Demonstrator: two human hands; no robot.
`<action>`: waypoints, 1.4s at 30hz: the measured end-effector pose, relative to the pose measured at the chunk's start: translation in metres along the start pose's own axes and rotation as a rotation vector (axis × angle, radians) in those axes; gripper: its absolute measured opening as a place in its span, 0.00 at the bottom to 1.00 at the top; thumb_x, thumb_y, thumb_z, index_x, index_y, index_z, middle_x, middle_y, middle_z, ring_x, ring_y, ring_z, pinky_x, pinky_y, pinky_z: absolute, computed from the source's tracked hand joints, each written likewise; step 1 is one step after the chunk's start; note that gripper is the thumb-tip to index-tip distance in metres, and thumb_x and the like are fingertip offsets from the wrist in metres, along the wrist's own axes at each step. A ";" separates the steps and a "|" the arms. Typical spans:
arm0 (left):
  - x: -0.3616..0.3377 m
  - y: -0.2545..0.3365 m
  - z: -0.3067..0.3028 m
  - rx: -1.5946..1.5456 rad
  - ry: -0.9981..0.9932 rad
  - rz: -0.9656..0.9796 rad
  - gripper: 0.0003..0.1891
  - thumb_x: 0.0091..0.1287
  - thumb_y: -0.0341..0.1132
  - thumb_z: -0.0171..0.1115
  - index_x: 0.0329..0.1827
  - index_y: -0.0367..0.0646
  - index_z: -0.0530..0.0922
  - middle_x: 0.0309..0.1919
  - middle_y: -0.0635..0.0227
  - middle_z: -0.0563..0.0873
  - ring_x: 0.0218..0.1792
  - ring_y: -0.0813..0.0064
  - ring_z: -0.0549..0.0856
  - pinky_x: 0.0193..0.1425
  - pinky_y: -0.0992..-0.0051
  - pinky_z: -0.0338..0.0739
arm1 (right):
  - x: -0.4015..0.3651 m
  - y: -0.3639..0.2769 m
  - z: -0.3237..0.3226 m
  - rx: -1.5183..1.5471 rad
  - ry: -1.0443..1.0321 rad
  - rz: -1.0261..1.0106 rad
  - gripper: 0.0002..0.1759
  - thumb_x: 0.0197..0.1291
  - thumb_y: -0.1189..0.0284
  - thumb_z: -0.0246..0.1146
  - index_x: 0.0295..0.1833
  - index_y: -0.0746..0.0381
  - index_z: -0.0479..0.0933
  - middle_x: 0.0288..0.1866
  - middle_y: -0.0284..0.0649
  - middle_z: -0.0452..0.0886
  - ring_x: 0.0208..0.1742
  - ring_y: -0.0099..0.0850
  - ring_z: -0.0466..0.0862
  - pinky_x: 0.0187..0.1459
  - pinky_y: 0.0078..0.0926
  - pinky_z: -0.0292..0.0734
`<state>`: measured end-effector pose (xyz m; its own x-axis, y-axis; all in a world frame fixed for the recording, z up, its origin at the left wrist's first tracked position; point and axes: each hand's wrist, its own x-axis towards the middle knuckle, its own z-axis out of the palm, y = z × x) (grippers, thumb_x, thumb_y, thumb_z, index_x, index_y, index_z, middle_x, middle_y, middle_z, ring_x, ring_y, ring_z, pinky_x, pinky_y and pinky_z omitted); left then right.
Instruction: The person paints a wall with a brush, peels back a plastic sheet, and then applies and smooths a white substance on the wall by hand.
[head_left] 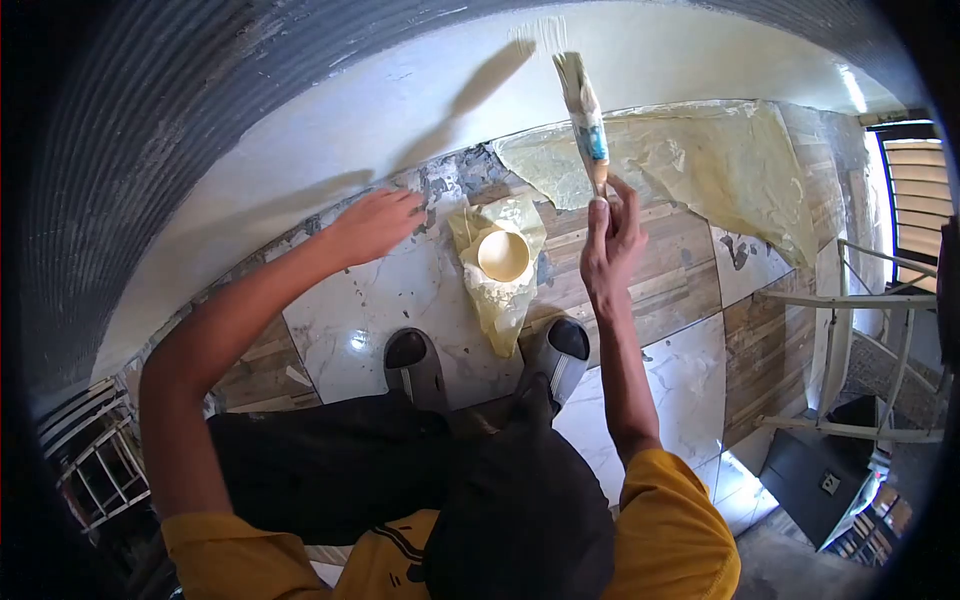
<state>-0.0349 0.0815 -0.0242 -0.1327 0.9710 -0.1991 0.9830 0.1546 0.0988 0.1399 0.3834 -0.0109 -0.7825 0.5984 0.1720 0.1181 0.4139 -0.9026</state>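
My right hand (612, 250) grips the wooden handle of a paintbrush (592, 140), its fingers closed around it. The brush points up, and its pale, paint-coated bristles are at the wall (420, 90), just beside a patch of fresh cream strokes. My left hand (378, 225) is held out near the foot of the wall with its fingers stretched, holding nothing. Between the two hands, lower down, a round tub of cream paint (503, 256) stands on a crumpled yellowish plastic sheet (497, 318) on the floor.
A larger plastic sheet (700, 165) lies along the wall base at the right. A grey ribbed surface (150, 150) arches overhead. White metal frames (840, 300) and a dark box (815, 485) stand to the right. My shoes (415, 365) are on paint-spotted tiles (660, 400).
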 end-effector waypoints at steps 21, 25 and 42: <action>-0.167 0.029 0.015 -0.528 -0.066 -0.667 0.19 0.63 0.23 0.65 0.58 0.38 0.76 0.47 0.52 0.78 0.47 0.45 0.82 0.49 0.52 0.77 | 0.007 0.033 0.027 -0.035 0.105 -0.184 0.18 0.61 0.81 0.68 0.58 0.66 0.82 0.45 0.49 0.87 0.42 0.43 0.89 0.44 0.33 0.82; -0.168 0.011 0.034 -0.565 -0.058 -0.646 0.17 0.61 0.23 0.68 0.53 0.36 0.76 0.41 0.53 0.78 0.43 0.48 0.83 0.47 0.55 0.77 | 0.038 0.013 0.040 0.003 0.195 -0.334 0.18 0.61 0.82 0.69 0.58 0.67 0.81 0.42 0.49 0.86 0.40 0.41 0.88 0.41 0.31 0.81; -0.154 0.013 0.026 -0.785 -0.160 -0.777 0.09 0.64 0.26 0.69 0.45 0.34 0.81 0.27 0.54 0.87 0.27 0.59 0.87 0.34 0.62 0.77 | 0.016 0.025 0.028 0.015 0.081 -0.375 0.20 0.58 0.83 0.69 0.58 0.63 0.83 0.35 0.46 0.82 0.31 0.41 0.84 0.35 0.34 0.80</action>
<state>0.0019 -0.0706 -0.0172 -0.6034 0.5344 -0.5920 0.2794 0.8369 0.4707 0.1134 0.3839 -0.0421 -0.7187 0.4597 0.5216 -0.1771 0.6045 -0.7767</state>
